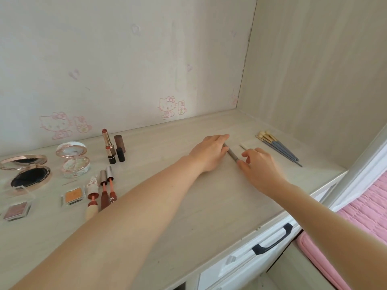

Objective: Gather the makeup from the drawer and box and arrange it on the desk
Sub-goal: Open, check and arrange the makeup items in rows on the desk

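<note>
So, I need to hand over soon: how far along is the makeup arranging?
Done: compacts, lipsticks and eyeshadow pans sit grouped left on the desk, brushes at its right. In hand: left hand and right hand hold a grey pencil by its ends, mid-desk. Left: placing it; inside the drawer isn't visible.

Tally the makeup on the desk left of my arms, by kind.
Round compacts: 2
Square eyeshadow pans: 2
Upright lipsticks: 2
Lip gloss tubes: 3
Total: 9
</note>
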The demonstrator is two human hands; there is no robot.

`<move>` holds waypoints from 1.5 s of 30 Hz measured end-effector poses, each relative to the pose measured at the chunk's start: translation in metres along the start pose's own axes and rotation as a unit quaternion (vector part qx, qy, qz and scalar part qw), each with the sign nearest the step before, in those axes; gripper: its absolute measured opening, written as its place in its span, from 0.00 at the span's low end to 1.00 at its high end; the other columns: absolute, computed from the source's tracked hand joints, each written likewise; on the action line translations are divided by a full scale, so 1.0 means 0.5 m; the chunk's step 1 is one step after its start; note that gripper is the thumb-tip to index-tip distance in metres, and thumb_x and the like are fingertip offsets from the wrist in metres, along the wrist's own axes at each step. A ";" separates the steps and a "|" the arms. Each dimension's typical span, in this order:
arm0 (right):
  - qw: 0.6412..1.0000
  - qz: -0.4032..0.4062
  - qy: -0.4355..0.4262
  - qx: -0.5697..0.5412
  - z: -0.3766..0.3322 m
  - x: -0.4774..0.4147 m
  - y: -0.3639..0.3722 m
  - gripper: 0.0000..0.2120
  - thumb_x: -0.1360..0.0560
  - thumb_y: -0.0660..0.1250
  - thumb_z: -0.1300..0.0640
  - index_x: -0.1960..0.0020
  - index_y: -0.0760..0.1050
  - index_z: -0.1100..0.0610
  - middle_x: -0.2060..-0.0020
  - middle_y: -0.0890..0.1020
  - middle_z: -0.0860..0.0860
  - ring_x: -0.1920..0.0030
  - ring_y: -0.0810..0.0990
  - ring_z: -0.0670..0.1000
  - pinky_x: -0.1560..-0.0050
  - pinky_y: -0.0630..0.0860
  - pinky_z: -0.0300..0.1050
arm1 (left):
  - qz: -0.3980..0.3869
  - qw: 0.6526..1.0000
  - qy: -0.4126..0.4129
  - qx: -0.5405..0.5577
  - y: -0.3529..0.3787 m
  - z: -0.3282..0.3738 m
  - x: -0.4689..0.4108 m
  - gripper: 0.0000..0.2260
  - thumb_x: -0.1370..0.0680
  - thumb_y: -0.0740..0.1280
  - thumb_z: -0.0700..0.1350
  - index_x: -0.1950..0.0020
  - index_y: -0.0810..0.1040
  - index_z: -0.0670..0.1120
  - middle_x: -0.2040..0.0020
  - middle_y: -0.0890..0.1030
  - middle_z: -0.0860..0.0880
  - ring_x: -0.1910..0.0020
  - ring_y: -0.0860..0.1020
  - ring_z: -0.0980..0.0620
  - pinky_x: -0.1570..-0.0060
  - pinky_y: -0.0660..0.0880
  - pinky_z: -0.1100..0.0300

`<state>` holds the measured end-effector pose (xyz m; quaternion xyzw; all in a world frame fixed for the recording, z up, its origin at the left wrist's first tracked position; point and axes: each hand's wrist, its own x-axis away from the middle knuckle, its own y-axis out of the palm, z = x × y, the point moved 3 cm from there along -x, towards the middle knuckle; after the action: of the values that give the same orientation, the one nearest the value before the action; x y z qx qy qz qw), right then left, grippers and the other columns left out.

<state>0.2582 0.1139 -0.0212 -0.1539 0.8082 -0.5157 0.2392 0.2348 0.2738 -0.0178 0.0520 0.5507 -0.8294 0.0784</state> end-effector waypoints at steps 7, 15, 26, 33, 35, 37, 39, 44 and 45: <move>1.000 0.009 -0.003 0.022 0.004 -0.007 0.002 0.09 0.22 0.60 0.55 0.46 0.76 0.56 0.53 0.74 0.51 0.52 0.73 0.53 0.55 0.77 0.51 | -0.070 0.994 0.035 -0.078 0.013 -0.022 -0.039 0.19 0.17 0.50 0.41 0.26 0.65 0.48 0.26 0.64 0.49 0.26 0.59 0.45 0.28 0.58 0.51; 0.999 0.029 -0.020 0.012 0.006 0.007 0.000 0.08 0.22 0.61 0.58 0.47 0.77 0.55 0.54 0.75 0.50 0.53 0.74 0.52 0.55 0.77 0.50 | -0.007 0.995 0.035 -0.092 -0.018 -0.043 0.011 0.14 0.19 0.55 0.38 0.38 0.74 0.46 0.38 0.74 0.46 0.37 0.68 0.45 0.39 0.69 0.48; 0.994 0.052 -0.078 -0.052 -0.064 0.095 -0.004 0.06 0.26 0.67 0.63 0.50 0.80 0.57 0.58 0.76 0.50 0.60 0.75 0.48 0.61 0.68 0.32 | 0.022 0.999 0.023 -0.014 -0.104 -0.066 0.185 0.04 0.21 0.60 0.42 0.49 0.74 0.47 0.50 0.77 0.49 0.44 0.70 0.50 0.45 0.71 0.50; 0.985 0.051 -0.125 -0.111 -0.187 0.175 -0.007 0.06 0.25 0.67 0.65 0.50 0.80 0.58 0.56 0.78 0.51 0.58 0.77 0.48 0.55 0.76 0.39 | 0.070 0.996 0.007 0.049 -0.171 -0.117 0.344 0.03 0.22 0.65 0.44 0.49 0.77 0.50 0.53 0.78 0.54 0.48 0.74 0.54 0.47 0.70 0.57; 0.981 0.051 -0.142 -0.118 -0.225 0.193 -0.002 0.06 0.25 0.67 0.65 0.50 0.80 0.58 0.56 0.77 0.51 0.58 0.76 0.47 0.54 0.77 0.40 | 0.088 0.993 -0.009 0.076 -0.189 -0.133 0.392 0.03 0.22 0.66 0.44 0.51 0.77 0.52 0.53 0.79 0.54 0.50 0.75 0.56 0.47 0.71 0.58; 0.978 0.053 -0.157 -0.131 -0.263 0.207 0.001 0.06 0.25 0.67 0.65 0.50 0.80 0.58 0.55 0.76 0.50 0.58 0.76 0.46 0.54 0.77 0.41 | 0.103 0.989 -0.032 0.099 -0.208 -0.150 0.439 0.04 0.23 0.66 0.44 0.51 0.77 0.54 0.53 0.80 0.53 0.52 0.76 0.59 0.49 0.71 0.60; 0.973 0.052 -0.171 -0.145 -0.301 0.220 0.006 0.07 0.26 0.67 0.66 0.50 0.80 0.58 0.55 0.76 0.49 0.58 0.76 0.46 0.54 0.76 0.39 | 0.118 0.986 -0.049 0.111 -0.226 -0.167 0.487 0.05 0.23 0.67 0.43 0.49 0.78 0.53 0.54 0.79 0.54 0.54 0.76 0.62 0.53 0.70 0.65; 0.961 0.037 -0.227 -0.155 -0.397 0.257 0.027 0.08 0.27 0.68 0.66 0.51 0.80 0.56 0.57 0.78 0.48 0.58 0.75 0.46 0.54 0.73 0.35 | 0.138 0.980 -0.089 0.115 -0.264 -0.209 0.604 0.08 0.24 0.69 0.42 0.51 0.80 0.55 0.53 0.81 0.56 0.50 0.77 0.59 0.47 0.73 0.61; 0.959 0.030 -0.235 -0.158 -0.415 0.263 0.032 0.08 0.27 0.68 0.66 0.51 0.80 0.55 0.58 0.78 0.48 0.58 0.75 0.45 0.54 0.73 0.34 | 0.145 0.979 -0.096 0.105 -0.270 -0.217 0.628 0.08 0.24 0.69 0.42 0.51 0.80 0.55 0.53 0.81 0.57 0.50 0.77 0.59 0.46 0.73 0.60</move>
<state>0.0348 0.2132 0.0075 -0.2822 0.8046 -0.3231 0.4107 -0.0987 0.4022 0.0080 0.0591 0.4365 -0.8638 0.2447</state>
